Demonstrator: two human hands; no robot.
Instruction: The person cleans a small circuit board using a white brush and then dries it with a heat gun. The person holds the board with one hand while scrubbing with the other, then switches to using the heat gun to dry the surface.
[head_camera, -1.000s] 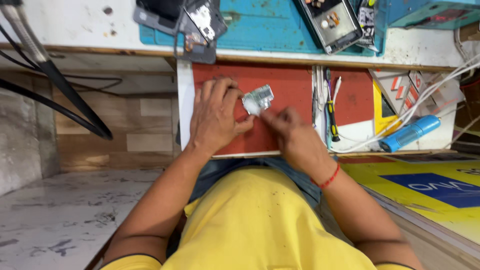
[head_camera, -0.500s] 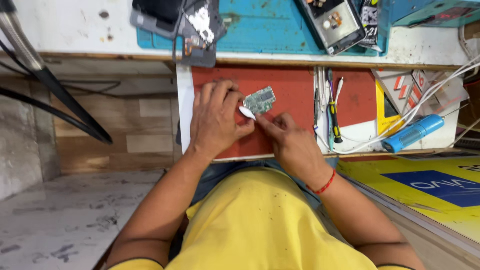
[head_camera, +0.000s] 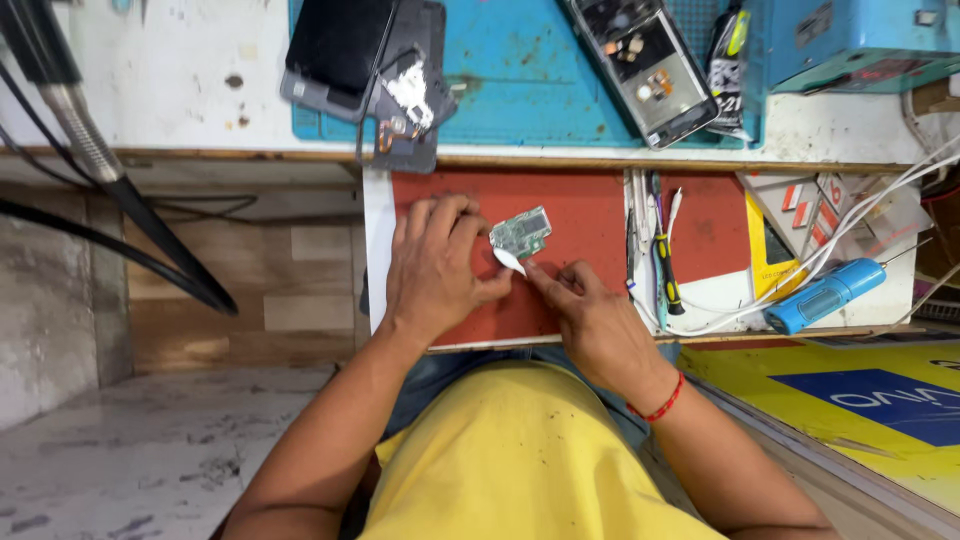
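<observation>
A small green circuit board (head_camera: 521, 232) lies on the red mat (head_camera: 585, 215) of a pulled-out drawer. My left hand (head_camera: 435, 268) rests on the mat just left of the board, fingers curled, its thumb near a small white pick (head_camera: 509, 261). My right hand (head_camera: 598, 325) reaches in from the lower right and pinches that white pick, whose tip points at the board's lower edge. A red thread band circles my right wrist.
On the blue mat (head_camera: 520, 80) above lie an opened phone (head_camera: 645, 60), a dark phone back (head_camera: 340, 50) and loose parts. Right of the red mat are a screwdriver (head_camera: 668, 280), white cables (head_camera: 850, 240), a blue tool (head_camera: 822, 297) and a blue box (head_camera: 850, 40).
The board was held up between both hands; now it lies flat on the red mat. My right hand has drawn back a little and holds the white pick at its edge.
</observation>
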